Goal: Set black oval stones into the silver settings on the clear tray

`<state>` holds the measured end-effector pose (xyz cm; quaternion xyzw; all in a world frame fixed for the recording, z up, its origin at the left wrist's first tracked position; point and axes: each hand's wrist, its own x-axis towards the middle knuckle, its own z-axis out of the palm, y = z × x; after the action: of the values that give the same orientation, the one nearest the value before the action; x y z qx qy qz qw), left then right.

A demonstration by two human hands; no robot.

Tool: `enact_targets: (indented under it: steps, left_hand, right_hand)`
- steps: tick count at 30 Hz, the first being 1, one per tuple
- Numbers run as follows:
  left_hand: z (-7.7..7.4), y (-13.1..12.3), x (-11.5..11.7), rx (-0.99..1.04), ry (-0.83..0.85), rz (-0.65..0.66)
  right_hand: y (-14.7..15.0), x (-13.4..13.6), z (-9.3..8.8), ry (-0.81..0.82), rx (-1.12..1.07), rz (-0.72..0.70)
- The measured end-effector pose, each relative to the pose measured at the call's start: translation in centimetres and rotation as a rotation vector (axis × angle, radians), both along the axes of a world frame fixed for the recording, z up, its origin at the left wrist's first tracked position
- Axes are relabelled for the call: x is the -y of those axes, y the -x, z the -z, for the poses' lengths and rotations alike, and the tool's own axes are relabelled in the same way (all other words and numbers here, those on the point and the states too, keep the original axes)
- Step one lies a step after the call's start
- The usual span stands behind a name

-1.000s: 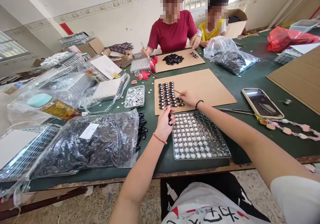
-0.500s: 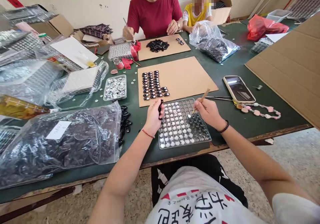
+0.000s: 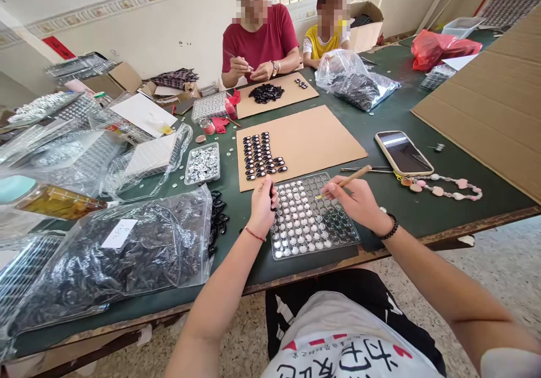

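My left hand [image 3: 262,206] is closed around a small shiny black piece [image 3: 271,190], mostly hidden by the fingers, at the tray's left edge. My right hand [image 3: 354,200] pinches a thin wooden stick [image 3: 358,175] with a yellowish tip. That tip points down at the upper middle of a clear plastic tray [image 3: 340,226] with round cells. White round discs [image 3: 291,214] fill the tray's left and middle columns; the right-hand cells hold none that I can see. Behind the tray, black oval pieces with white spots [image 3: 258,155] lie in rows on a cardboard sheet [image 3: 321,141].
Left of my arm lie a bag of black pieces [image 3: 147,254], loose black pieces [image 3: 217,220] and a box of small silvery discs [image 3: 203,164]. Tweezers [image 3: 349,169] and a phone [image 3: 403,152] are at right. Two people sit opposite, near another cardboard sheet [image 3: 291,88].
The stick in my right hand now leans lower to the right. The white disc at its tip no longer shows. Opposite, the red-shirted person's hands have come together. My view has tilted up.
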<state>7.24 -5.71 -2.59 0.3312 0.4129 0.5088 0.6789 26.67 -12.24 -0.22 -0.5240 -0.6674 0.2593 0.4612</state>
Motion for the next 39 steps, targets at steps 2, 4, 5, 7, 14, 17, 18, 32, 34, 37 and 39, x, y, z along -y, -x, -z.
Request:
enact_targets:
  steps: [2, 4, 5, 7, 14, 17, 18, 32, 34, 37, 39]
  left_hand:
    - [-0.2, -0.1, 0.2, -0.103, -0.031, 0.102]
    - [-0.4, -0.2, 0.5, -0.214, -0.054, 0.236]
    - [-0.5, -0.3, 0.7, -0.26, -0.063, 0.294]
    - [-0.6, -0.3, 0.9, -0.347, -0.098, 0.36]
    - [-0.3, -0.9, 1.7, -0.71, -0.392, 0.342]
    - [-0.3, -1.1, 2.1, -0.785, -0.448, 0.311]
    - [-0.3, -1.1, 2.1, -0.803, -0.468, 0.296]
    - [0.6, -0.7, 0.9, -0.714, -0.336, 0.148]
    - [0.5, -0.8, 0.9, -0.709, -0.322, 0.14]
    - [0.3, -0.9, 1.0, -0.728, -0.32, 0.118]
    - [0.2, -0.9, 1.2, -0.741, -0.335, 0.123]
  right_hand:
    - [0.5, -1.6, -1.0, 0.021, -0.178, -0.054]
    - [1.1, -3.5, -1.3, 0.057, -0.321, -0.096]
    - [1.3, -4.4, -1.1, 0.075, -0.378, -0.101]
    - [1.7, -5.7, -0.4, 0.115, -0.467, -0.101]
    - [1.8, -4.6, 1.5, 0.22, -0.57, -0.095]
    - [2.0, -4.3, 1.4, 0.245, -0.587, -0.114]
    - [2.0, -4.4, 1.4, 0.27, -0.634, -0.124]
    - [2.3, -3.1, 1.2, 0.112, -0.726, -0.06]
    - [2.4, -2.7, 1.3, -0.064, -0.441, -0.017]
    - [2.6, -2.5, 1.6, -0.23, -0.106, -0.065]
    - [2.7, -2.7, 1.9, -0.287, 0.008, -0.088]
